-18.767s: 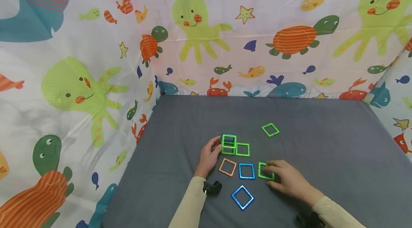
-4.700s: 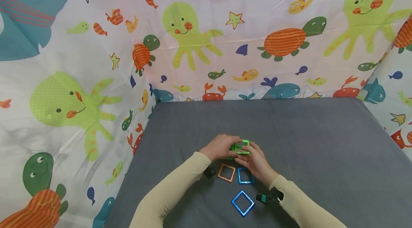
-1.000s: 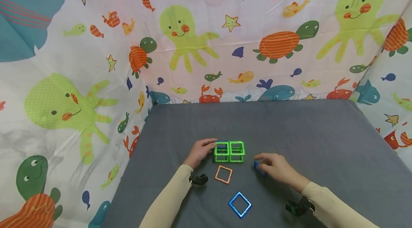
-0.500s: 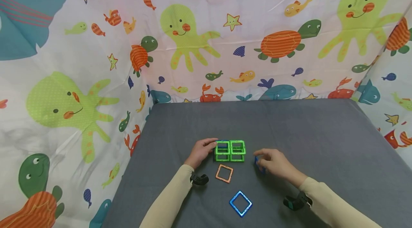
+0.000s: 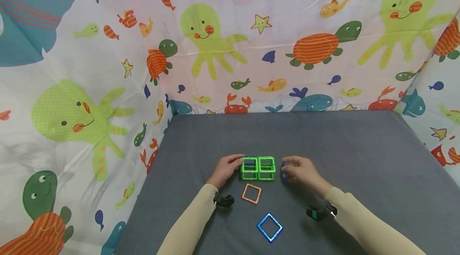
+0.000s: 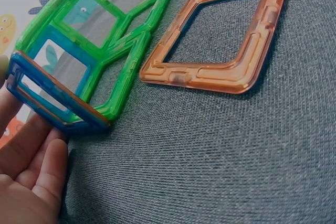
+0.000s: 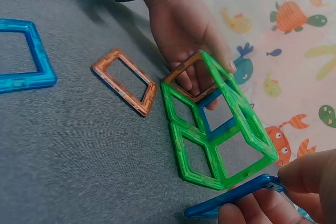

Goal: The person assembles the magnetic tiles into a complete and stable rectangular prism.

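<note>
My left hand (image 5: 222,171) holds the left end of a box-like structure (image 5: 258,170) of square magnetic tiles, its fingers against the end tile and a fingertip at the top corner. In the right wrist view, green tiles form its front and top, an orange tile (image 7: 197,98) the left end, and a blue tile (image 7: 219,129) shows behind. To the right, my right hand (image 5: 305,173) pinches a blue magnetic tile (image 7: 236,196) between thumb and fingers. That tile stands on edge close beside the structure's right end, with a small gap in the head view.
An orange tile (image 6: 215,78) lies flat in front of the structure. Nearer the person, a blue tile (image 5: 264,234) lies turned like a diamond. The grey cloth surface (image 5: 341,139) ends at a printed curtain (image 5: 251,39) at the back and sides.
Over the last second my right hand has carried the blue tile left and away from the person, towards the structure. Earlier, loose green tiles joined the structure. My left hand stays in place.
</note>
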### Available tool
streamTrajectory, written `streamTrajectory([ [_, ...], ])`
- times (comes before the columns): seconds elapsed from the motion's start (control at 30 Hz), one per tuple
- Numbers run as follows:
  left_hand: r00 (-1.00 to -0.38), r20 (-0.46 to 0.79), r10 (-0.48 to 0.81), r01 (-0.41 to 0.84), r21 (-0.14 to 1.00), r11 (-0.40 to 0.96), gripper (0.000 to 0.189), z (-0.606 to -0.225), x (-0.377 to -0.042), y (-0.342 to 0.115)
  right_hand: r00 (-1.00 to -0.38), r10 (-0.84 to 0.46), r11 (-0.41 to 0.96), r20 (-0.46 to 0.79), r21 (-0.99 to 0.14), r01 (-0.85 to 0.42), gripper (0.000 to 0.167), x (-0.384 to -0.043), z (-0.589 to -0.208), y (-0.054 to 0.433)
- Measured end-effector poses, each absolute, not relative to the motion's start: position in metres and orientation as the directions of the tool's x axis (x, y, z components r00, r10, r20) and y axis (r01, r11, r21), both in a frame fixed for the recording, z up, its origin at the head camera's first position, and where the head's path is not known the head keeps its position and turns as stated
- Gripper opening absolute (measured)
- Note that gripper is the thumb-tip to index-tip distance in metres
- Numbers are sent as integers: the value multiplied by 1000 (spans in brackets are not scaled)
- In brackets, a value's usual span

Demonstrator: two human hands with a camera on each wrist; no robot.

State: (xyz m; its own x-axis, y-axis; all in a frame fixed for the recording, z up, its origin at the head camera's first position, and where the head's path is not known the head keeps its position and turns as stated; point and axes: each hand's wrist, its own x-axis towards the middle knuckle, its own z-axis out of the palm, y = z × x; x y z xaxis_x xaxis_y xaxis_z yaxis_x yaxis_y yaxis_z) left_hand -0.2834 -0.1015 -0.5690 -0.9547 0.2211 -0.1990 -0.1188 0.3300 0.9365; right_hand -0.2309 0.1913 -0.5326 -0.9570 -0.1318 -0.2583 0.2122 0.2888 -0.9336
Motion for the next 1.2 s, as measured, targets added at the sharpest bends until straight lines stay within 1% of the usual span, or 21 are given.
streamTrajectory([
  [0.1,-954,-208,215,-132,937,323,34,-569,-284,-102,-958,-120,281,-260,-934,219,46,-236,-533,187],
  [0.37,-957,-192,217,-118,942,314,34,-570,-283,-101,-959,-85,262,-270,-935,240,46,-247,-539,179],
  [0.67,-958,-191,214,-120,944,307,35,-569,-283,-100,-959,-69,265,-274,-932,247,43,-248,-542,170],
  [0.87,-960,-181,214,-110,946,305,35,-568,-283,-100,-956,-76,223,-285,-939,262,43,-250,-544,167],
  [1.2,-959,-196,207,-131,948,291,33,-569,-282,-101,-938,-137,111,-318,-946,304,48,-253,-551,169],
])
